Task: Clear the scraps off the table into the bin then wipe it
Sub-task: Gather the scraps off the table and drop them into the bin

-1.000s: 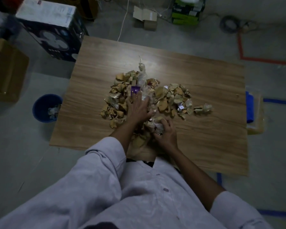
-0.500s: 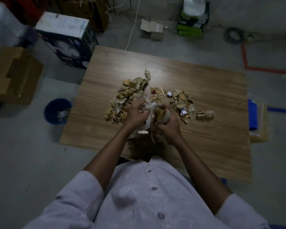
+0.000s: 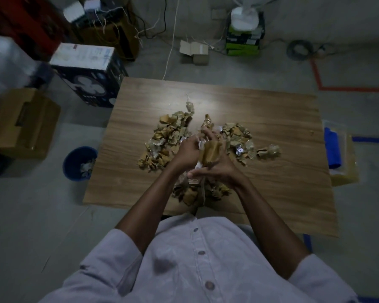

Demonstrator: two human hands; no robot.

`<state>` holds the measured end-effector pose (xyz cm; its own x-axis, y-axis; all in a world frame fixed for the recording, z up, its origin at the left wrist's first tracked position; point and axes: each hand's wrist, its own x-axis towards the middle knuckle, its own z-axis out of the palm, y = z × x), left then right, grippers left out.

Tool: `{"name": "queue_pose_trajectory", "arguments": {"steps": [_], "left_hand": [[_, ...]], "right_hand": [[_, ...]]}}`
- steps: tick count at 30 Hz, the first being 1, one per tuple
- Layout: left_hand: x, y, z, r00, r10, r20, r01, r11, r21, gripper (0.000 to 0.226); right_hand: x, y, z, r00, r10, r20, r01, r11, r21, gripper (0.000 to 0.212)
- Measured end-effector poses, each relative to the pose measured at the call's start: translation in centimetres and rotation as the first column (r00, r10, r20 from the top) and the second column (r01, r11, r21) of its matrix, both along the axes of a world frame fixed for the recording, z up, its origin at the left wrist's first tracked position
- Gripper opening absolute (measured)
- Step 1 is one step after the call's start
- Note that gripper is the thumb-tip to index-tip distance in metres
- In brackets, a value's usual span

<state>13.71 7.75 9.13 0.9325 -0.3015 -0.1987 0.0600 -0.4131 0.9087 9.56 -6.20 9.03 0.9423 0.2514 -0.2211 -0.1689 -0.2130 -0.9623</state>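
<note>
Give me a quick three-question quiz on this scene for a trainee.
1. True or false: the bin stands on the table.
2. The left hand and right hand both hold: A) scraps B) a cloth C) nothing.
3. Where do most scraps lie?
Key: 1 false, it stands on the floor; 2 A; 3 on the table.

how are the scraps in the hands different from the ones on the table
The held scraps are bunched into one wad, raised above the table and held by the left hand and right hand; the table scraps lie loose and spread wide. The held wad is smaller. Both are brown cardboard bits with pale wrappers.
</note>
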Motion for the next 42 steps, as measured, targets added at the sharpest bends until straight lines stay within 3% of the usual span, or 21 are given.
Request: {"name": "queue_pose_trajectory", "arguments": {"steps": [2,4,7,10,12,14,16,19,21,22,23,24,25,27,29,32,34,36,39,42], "left_hand": [[-0.2,-0.5,0.7,0.987,0.021,-0.159,-0.044,0.989,-0.143,0.019],[-0.6,-0.4,1.0,0.947,0.052,-0.316,-0.126,0.968,-0.218,0.026],[-1.3,0.1,0.9,0.883,0.067,-0.464,-0.216,0.937,-0.276,0.035],[-2.2,0.2,0.9,0.864,0.022,-0.504,-0.238,0.899,-0.369,0.033],[-2.3,0.6,0.2,0.881,0.041,-0.472,-0.281,0.848,-0.450,0.038],[-2.6,1.1,0.0,0.872,0.092,-0.481,-0.400,0.702,-0.590,0.038],[-3.1,1.1,0.4,0.818,0.131,-0.559,-0.547,0.476,-0.688,0.036],[-3.2,1.1,-0.9,0.663,0.286,-0.691,-0.748,0.277,-0.603,0.020],[-3.0,1.9,-3.0,0.522,0.314,-0.793,-0.853,0.188,-0.487,0.029],[-3.2,2.2,-3.5,0.485,0.308,-0.818,-0.874,0.183,-0.449,0.030],[-3.3,2.4,-4.3,0.459,0.316,-0.830,-0.888,0.198,-0.415,0.028],[-3.4,2.3,-4.4,0.462,0.312,-0.830,-0.886,0.217,-0.411,0.032],[-3.1,2.0,-4.5,0.492,0.273,-0.826,-0.867,0.241,-0.437,0.041],[-2.4,1.5,-3.4,0.588,0.151,-0.795,-0.800,0.253,-0.544,0.065],[-1.3,1.7,-1.9,0.687,0.132,-0.715,-0.715,0.299,-0.632,0.069],[-0.2,1.7,-0.1,0.871,0.222,-0.437,-0.463,0.666,-0.585,0.047],[-0.7,0.7,0.3,0.933,0.239,-0.269,-0.344,0.809,-0.476,0.035],[-1.6,-0.3,0.0,0.943,0.245,-0.226,-0.325,0.830,-0.453,0.031],[-2.6,-0.5,-1.0,0.941,0.304,-0.152,-0.339,0.816,-0.469,0.035],[-3.1,-0.2,-0.8,0.863,0.484,-0.145,-0.478,0.688,-0.546,0.041]], "right_hand": [[0.5,0.5,-0.4,0.998,-0.035,0.057,0.040,0.995,-0.091,0.133],[0.6,0.8,-0.9,0.994,-0.040,0.106,0.058,0.984,-0.170,0.125],[-0.4,0.8,-1.3,0.978,-0.139,0.153,0.165,0.970,-0.177,0.099],[-0.4,0.4,-2.2,0.966,-0.184,0.182,0.214,0.964,-0.160,0.091],[-0.1,0.3,-2.4,0.958,-0.197,0.210,0.237,0.954,-0.184,0.073],[-0.1,0.5,-2.3,0.952,-0.239,0.191,0.269,0.951,-0.152,0.054],[-0.2,1.0,-1.8,0.949,-0.307,0.074,0.312,0.949,-0.057,0.046],[-0.5,1.7,-1.2,0.913,-0.397,-0.098,0.409,0.890,0.201,0.047],[-0.3,2.0,-0.7,0.875,-0.431,-0.219,0.482,0.816,0.319,0.060],[-0.2,1.9,0.1,0.864,-0.428,-0.264,0.497,0.803,0.327,0.066],[-0.1,1.6,0.3,0.865,-0.407,-0.292,0.490,0.811,0.321,0.058],[0.1,1.2,-0.1,0.884,-0.353,-0.307,0.445,0.835,0.323,0.036],[0.0,1.1,-0.1,0.904,-0.293,-0.310,0.386,0.872,0.301,0.029],[-0.8,1.1,-0.8,0.922,-0.236,-0.305,0.303,0.933,0.192,0.045],[-1.9,1.2,-1.0,0.936,-0.223,-0.272,0.275,0.946,0.173,0.038],[-1.8,1.7,-0.6,0.941,-0.197,-0.276,0.255,0.948,0.192,0.040],[-1.5,1.8,0.0,0.921,-0.204,-0.332,0.292,0.925,0.242,0.029],[-0.9,2.4,0.5,0.917,-0.217,-0.335,0.322,0.899,0.298,0.028],[-0.8,3.3,0.7,0.915,-0.247,-0.318,0.353,0.872,0.339,0.051],[-1.0,3.9,0.5,0.912,-0.212,-0.351,0.335,0.879,0.341,0.048]]}}
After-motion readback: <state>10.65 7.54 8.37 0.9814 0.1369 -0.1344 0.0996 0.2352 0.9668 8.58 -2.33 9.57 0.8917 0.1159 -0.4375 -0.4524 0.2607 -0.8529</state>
